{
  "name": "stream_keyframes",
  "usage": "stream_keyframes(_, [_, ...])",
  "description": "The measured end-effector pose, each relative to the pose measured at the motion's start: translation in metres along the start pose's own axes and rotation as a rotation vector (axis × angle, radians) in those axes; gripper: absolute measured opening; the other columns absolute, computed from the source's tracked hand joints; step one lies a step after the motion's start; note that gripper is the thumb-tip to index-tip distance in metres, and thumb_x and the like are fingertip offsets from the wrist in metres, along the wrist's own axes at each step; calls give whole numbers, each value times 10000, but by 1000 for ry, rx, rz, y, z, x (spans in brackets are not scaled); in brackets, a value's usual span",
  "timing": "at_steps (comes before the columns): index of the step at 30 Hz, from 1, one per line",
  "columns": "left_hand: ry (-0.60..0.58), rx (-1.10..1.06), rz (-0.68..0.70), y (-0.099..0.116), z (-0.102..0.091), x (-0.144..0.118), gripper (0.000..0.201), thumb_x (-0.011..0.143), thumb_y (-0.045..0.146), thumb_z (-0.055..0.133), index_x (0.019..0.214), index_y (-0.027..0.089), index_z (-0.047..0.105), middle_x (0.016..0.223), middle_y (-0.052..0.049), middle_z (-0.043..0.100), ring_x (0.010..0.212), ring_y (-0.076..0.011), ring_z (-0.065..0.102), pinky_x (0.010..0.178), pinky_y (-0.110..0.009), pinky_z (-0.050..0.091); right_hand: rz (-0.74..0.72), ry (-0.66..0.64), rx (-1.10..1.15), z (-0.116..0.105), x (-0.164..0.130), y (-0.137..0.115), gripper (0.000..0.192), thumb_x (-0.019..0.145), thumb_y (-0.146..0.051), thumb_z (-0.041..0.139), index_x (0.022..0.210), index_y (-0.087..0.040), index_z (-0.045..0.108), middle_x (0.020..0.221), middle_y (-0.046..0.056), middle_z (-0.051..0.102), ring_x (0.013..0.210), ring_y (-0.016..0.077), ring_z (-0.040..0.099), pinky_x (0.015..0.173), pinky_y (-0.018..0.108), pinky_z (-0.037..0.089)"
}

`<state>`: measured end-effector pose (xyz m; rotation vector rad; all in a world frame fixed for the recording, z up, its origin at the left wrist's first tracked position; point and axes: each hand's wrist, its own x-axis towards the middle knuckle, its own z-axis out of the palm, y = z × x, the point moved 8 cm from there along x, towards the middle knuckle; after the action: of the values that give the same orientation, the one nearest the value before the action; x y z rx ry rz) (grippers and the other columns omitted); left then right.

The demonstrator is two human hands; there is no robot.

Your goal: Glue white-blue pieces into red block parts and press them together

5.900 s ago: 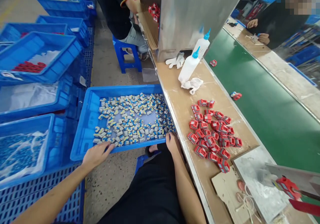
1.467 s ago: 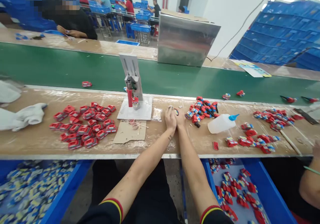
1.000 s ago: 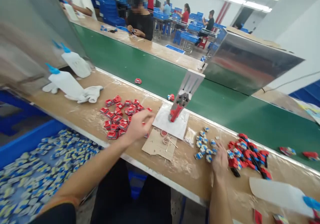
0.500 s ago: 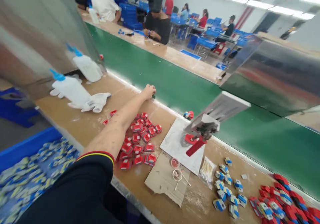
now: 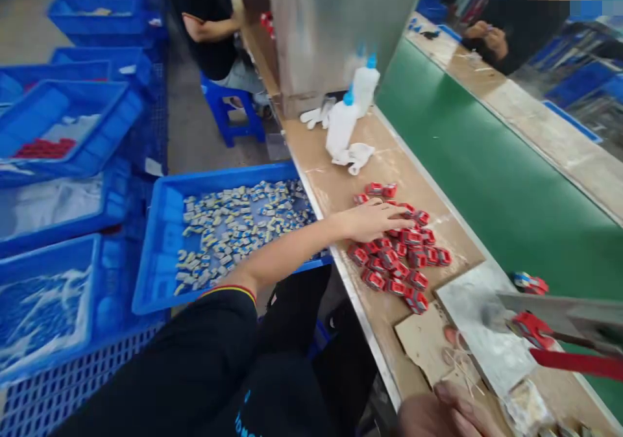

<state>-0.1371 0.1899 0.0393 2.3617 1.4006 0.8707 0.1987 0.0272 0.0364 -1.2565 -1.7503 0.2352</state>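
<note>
A worker's left hand (image 5: 374, 221) rests open-fingered on the pile of red parts (image 5: 400, 255), grasping none yet; the right hand (image 5: 448, 414), partly cropped, cannot be read.

red parts (image 5: 399, 255) | blue tray (image 5: 160, 242) | green belt (image 5: 487, 177) | white bottle (image 5: 341, 128), blue cap

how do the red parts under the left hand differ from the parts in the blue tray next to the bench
The red parts are red with grey faces; the tray parts are pale cream with blue. The red parts lie in a tight heap on the brown bench top, with the left hand resting on them; the tray parts are spread loosely in the blue tray, below bench level, untouched. Both are small, blocky pieces in large numbers.
</note>
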Motion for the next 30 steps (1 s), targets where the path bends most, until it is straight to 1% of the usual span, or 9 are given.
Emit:
stream_keyframes(1, [78, 28, -83, -7, -8, -31, 640, 927, 174, 647, 1542, 335, 578, 1653, -79, 550, 1527, -308, 526, 1278, -492, 396, -94, 141, 165, 20, -4, -34, 520, 972, -556, 257, 1398, -689, 524, 1079, 135, 652, 863, 442, 703, 597, 717, 572])
stream_keyframes(2, [158, 47, -204, -18, -16, -69, 577, 976, 241, 625, 1543, 337, 574, 1630, -81, 573, 1500, -295, 550, 1270, -481, 413, -165, 71, 294, 59, -7, -68, 491, 994, -478, 300, 1360, -619, 596, 977, 114, 647, 803, 403, 695, 601, 673, 589])
stream_keyframes(4, [315, 121, -686, -59, -29, -166, 475, 1040, 298, 531, 1511, 326, 589, 1521, -59, 657, 1424, -247, 606, 1237, -414, 464, -241, -347, 396, 164, -14, -130, 363, 1019, -358, 421, 1238, -461, 692, 904, 63, 697, 791, 311, 731, 694, 547, 649])
stream_keyframes(6, [330, 143, -938, -90, -26, -250, 478, 1068, 265, 398, 1498, 193, 594, 1432, -167, 690, 1348, -316, 646, 1176, -508, 518, -230, -751, 343, 273, -24, -166, 271, 1022, -366, 490, 1013, -333, 759, 943, 59, 769, 891, 252, 768, 839, 431, 666])
stream_keyframes(9, [239, 135, -1112, -134, -3, -316, 503, 1043, 309, 427, 1473, 138, 627, 1536, -235, 608, 1478, -430, 528, 1232, -634, 424, -141, -991, 162, 401, -18, -170, 312, 987, -355, 544, 1168, -243, 771, 1249, 119, 779, 1231, 267, 717, 1119, 416, 566])
stream_keyframes(12, [87, 93, -1160, -155, 29, -327, 567, 1014, 387, 514, 1540, 190, 592, 1696, -193, 466, 1589, -473, 371, 1281, -685, 305, -28, -1119, -72, 479, -14, -144, 515, 1007, -374, 520, 1490, -221, 614, 1605, 143, 582, 1553, 321, 457, 1283, 520, 388])
stream_keyframes(15, [-29, 56, -1183, -154, 48, -328, 639, 1006, 436, 541, 1609, 224, 520, 1768, -175, 357, 1565, -493, 365, 1240, -703, 327, 11, -1225, -244, 501, -23, -120, 564, 1016, -405, 542, 1560, -253, 550, 1725, 106, 439, 1632, 359, 303, 1320, 568, 299])
stream_keyframes(24, [-121, -29, -1470, -136, 47, -371, 723, 1024, 593, 479, 1641, 219, 450, 1770, -240, 256, 1561, -568, 297, 1170, -732, 389, 113, -1341, -498, 471, -41, -61, 695, 1012, -579, 541, 1600, -212, 494, 1788, 192, 257, 1632, 483, 253, 1276, 714, 279])
stream_keyframes(30, [-90, -172, -1662, -127, 50, -383, 818, 1003, 676, 467, 1675, 223, 355, 1675, -273, 394, 1455, -533, 516, 1112, -629, 504, 213, -1365, -426, 470, -58, -51, 773, 969, -695, 555, 1597, -248, 488, 1745, 170, 374, 1631, 432, 307, 1297, 619, 315])
